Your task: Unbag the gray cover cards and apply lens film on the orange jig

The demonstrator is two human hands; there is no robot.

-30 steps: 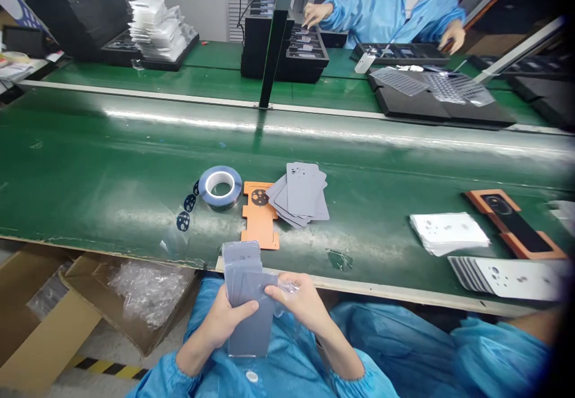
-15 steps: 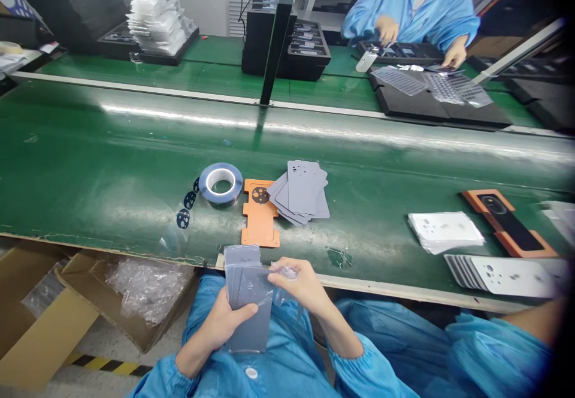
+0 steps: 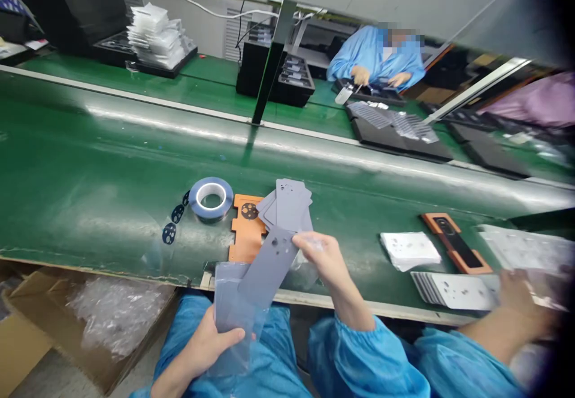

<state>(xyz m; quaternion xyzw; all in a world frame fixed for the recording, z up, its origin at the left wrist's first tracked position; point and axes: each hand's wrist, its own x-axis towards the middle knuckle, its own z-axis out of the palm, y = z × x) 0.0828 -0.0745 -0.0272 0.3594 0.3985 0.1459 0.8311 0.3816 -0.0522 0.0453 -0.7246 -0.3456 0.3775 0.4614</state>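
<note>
My left hand (image 3: 209,341) is closed around a bundle of clear plastic sleeves (image 3: 231,290) at the table's front edge, its thumb lying across them. A grey phone back panel (image 3: 269,266) with camera holes slants up from the sleeves, its lower end still among them. My right hand (image 3: 326,260) pinches its upper right corner, with some crumpled clear film at the fingers. Just beyond lies a fanned pile of grey panels (image 3: 291,203), overlapping an orange fixture (image 3: 246,239) that bears a black camera-shaped piece.
Left of the fixture sits a blue tape roll (image 3: 211,200) trailing black stickers (image 3: 169,233). Below the edge stands a carton (image 3: 49,320) of plastic scraps. At right are white panels (image 3: 467,291), another orange fixture (image 3: 453,243) and a neighbour's blurred hand (image 3: 521,302). A co-worker sits opposite.
The grey panel has been drawn up and rightward out of the sleeves by my right hand. My left hand keeps the sleeves. A neighbour's hand has appeared at right, and the view has shifted.
</note>
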